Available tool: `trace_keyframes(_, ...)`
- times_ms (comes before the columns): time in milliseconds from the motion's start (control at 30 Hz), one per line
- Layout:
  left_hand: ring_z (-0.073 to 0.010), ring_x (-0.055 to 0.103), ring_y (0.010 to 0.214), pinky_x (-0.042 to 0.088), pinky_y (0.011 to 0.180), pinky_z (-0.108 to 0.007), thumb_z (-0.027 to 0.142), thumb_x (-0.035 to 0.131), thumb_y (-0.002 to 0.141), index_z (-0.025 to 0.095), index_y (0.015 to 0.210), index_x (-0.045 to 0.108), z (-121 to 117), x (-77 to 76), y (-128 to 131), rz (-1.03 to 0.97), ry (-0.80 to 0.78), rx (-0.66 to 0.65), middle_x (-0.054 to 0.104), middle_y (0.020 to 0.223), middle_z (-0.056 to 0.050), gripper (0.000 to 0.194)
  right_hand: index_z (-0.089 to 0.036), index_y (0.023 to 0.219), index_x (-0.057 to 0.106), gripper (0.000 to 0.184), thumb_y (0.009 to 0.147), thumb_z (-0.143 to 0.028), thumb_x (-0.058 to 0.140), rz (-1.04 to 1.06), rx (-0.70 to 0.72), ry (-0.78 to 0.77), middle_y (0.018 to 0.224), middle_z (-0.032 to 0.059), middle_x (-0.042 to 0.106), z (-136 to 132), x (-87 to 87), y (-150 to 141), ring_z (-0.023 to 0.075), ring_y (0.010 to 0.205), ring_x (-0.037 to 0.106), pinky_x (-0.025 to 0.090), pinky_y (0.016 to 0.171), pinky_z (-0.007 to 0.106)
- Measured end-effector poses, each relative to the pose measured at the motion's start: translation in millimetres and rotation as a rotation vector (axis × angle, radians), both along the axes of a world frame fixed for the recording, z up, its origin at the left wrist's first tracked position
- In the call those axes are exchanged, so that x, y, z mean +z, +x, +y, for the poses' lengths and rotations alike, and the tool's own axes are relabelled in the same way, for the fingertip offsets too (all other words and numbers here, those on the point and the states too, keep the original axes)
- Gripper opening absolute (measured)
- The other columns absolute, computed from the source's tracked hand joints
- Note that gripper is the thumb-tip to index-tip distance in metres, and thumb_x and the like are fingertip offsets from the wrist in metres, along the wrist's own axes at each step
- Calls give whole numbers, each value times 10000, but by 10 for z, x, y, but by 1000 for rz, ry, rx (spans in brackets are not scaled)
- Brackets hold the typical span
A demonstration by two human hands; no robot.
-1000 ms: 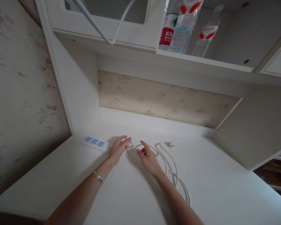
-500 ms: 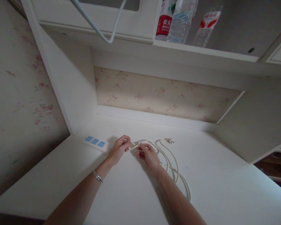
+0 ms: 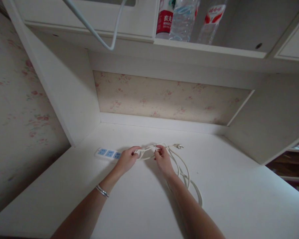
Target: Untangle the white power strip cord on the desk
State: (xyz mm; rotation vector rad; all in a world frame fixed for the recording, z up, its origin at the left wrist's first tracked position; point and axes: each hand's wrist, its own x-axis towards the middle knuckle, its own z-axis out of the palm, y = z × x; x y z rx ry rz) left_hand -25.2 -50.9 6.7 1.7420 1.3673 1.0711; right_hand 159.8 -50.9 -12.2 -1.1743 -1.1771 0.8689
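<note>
A white power strip [image 3: 107, 153] with blue sockets lies on the white desk [image 3: 229, 199]. Its white cord [image 3: 181, 169] runs right in loose loops, ending in a plug [image 3: 178, 146] near the back. My left hand [image 3: 126, 160] is closed on the cord just right of the strip; a metal bracelet sits on that wrist. My right hand [image 3: 162, 159] pinches the same cord a short way to the right. A short slack stretch of cord hangs between the two hands, lifted slightly off the desk.
A shelf [image 3: 209, 49] above the desk carries plastic water bottles [image 3: 183, 20]. A pale hanger hook [image 3: 107, 43] hangs from the upper cabinet at left. Floral wallpaper covers the back panel and the left wall. A side panel [image 3: 271, 119] closes the desk's right.
My right hand went from open above the cord to pinching it. Both hands have lifted the cord a little and shifted toward the back; the view has tilted slightly.
</note>
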Motion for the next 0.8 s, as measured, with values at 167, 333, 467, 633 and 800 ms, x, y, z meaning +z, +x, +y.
trace_keyframes(167,-143,590,648,442,591,-239,129,473,711,195,1074,649,19,-28,-15,23,-5,17,658,824,-21,409,-201,1075,527,407,745,-431,591,56,49,-61,719,-21,519,8,14,136,129,625,502,462,578,249)
trace_keyframes(333,-174,575,984,437,893,-287,29,421,685,199,971,690,2,-47,8,163,204,-38,610,1060,-53,427,-202,1125,509,408,806,-457,518,-143,65,-30,793,15,578,-27,-22,197,160,696,556,459,627,275)
trace_keyframes(467,-176,594,901,431,852,-281,78,455,741,206,936,684,-66,-3,45,267,202,-66,640,958,-48,327,-210,1116,529,378,829,-449,475,-320,65,42,822,29,602,-58,-16,161,181,742,578,456,674,297)
trace_keyframes(633,-197,577,813,408,745,-289,305,577,785,230,928,655,-192,49,85,443,200,17,622,899,-50,179,-226,1106,551,361,838,-455,474,-373,105,91,883,37,634,-117,19,87,187,776,579,451,722,301)
trace_keyframes(800,-217,549,857,383,788,-319,253,504,845,224,818,662,-207,58,50,487,276,-38,607,871,-72,163,-231,1104,540,337,852,-438,457,-393,77,74,863,31,626,-124,15,82,176,728,592,450,669,287)
